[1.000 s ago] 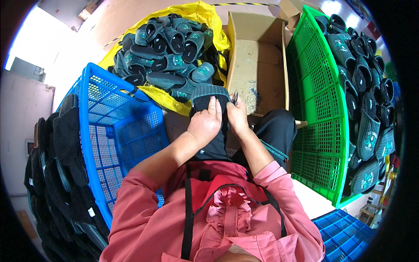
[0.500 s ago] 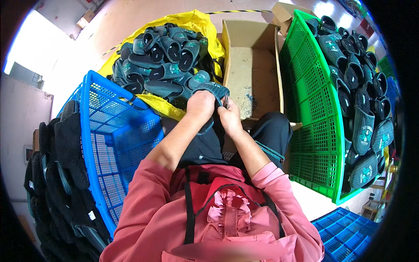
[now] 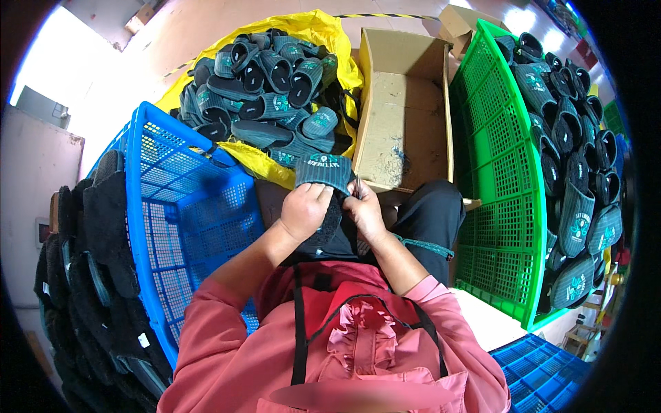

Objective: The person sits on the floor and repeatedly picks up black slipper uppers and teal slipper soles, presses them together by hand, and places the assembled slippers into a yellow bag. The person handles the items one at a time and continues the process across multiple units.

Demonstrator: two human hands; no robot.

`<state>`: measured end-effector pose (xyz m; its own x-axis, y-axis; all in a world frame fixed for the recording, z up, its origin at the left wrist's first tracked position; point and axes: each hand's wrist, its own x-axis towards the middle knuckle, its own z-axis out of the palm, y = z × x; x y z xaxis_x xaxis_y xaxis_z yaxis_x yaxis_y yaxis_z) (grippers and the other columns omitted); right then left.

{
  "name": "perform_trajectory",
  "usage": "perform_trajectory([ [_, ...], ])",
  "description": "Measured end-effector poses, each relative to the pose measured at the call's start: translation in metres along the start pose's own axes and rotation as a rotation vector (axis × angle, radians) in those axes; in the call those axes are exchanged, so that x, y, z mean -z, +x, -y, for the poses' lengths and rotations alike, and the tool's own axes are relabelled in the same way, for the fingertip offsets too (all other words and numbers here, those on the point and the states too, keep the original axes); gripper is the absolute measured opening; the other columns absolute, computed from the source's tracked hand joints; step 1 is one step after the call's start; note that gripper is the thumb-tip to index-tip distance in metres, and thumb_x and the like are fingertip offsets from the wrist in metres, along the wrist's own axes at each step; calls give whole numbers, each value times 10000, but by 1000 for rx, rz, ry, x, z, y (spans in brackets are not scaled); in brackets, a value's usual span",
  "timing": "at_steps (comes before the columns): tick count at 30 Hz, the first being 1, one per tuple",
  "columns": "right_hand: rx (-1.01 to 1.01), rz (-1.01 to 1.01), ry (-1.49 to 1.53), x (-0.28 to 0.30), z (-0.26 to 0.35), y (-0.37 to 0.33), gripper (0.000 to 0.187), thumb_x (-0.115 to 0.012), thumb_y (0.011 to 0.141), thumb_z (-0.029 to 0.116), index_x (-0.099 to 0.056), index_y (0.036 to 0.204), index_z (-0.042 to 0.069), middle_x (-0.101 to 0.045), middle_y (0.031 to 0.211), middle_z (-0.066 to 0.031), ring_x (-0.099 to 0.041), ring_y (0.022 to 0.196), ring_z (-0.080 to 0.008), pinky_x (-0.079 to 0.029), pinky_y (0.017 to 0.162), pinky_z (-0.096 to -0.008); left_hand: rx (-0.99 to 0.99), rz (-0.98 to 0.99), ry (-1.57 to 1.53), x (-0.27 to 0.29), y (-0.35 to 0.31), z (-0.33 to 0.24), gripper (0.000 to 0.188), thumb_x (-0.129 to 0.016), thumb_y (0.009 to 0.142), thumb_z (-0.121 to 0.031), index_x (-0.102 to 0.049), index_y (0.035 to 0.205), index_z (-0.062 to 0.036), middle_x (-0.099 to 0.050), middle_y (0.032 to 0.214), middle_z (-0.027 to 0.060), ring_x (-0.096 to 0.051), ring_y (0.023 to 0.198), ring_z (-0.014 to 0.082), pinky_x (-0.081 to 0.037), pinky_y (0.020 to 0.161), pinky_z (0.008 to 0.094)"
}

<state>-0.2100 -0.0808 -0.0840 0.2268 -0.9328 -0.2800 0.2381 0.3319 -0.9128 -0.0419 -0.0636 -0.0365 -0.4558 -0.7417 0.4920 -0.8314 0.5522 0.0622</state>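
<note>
Over my lap I hold a dark grey-green ribbed slipper [image 3: 320, 172] with a pale printed motif on its strap. My left hand [image 3: 306, 210] is closed on the strap's near edge, the fingertips bent over it. At the slipper's right side, my right hand [image 3: 366, 212] is closed round a slim dark tool [image 3: 357, 187] that looks like thread snips; most of it is hidden in the fingers. The tool's tip points up beside the strap's edge. Part of the black fuzzy footbed shows below the strap, between my hands.
Ahead, a yellow sack [image 3: 337, 41] holds a heap of similar slippers [image 3: 275, 103]. Beside it stands a cardboard box [image 3: 399, 103] with fluffy scraps. A blue crate [image 3: 162, 206] is at my left, near stacked black slippers [image 3: 110, 234]. A green crate [image 3: 496, 179] of slippers stands right.
The slipper has come nearer to me and turned, its strap print now facing up. My left hand has shifted from the strap's top to its near edge; my right hand has lowered slightly.
</note>
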Motion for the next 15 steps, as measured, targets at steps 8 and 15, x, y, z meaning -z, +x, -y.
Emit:
perform_trajectory([
  [8,496,-207,-510,-7,22,20,69,-588,746,26,-589,806,-8,-582,762,-146,-597,701,-260,-483,663,-343,-14,24,15,-31,4,0,159,-606,754,-106,-663,888,-44,-655,870,72,-632,792,221,-525,671,331],
  [15,482,-184,-600,-8,33,27,46,-568,741,28,-559,763,-11,-577,746,-172,-588,680,-311,-466,633,-372,274,1,-255,-62,25,2,115,-574,781,-109,-645,720,-43,-622,688,172,-607,621,386,-494,577,485],
])
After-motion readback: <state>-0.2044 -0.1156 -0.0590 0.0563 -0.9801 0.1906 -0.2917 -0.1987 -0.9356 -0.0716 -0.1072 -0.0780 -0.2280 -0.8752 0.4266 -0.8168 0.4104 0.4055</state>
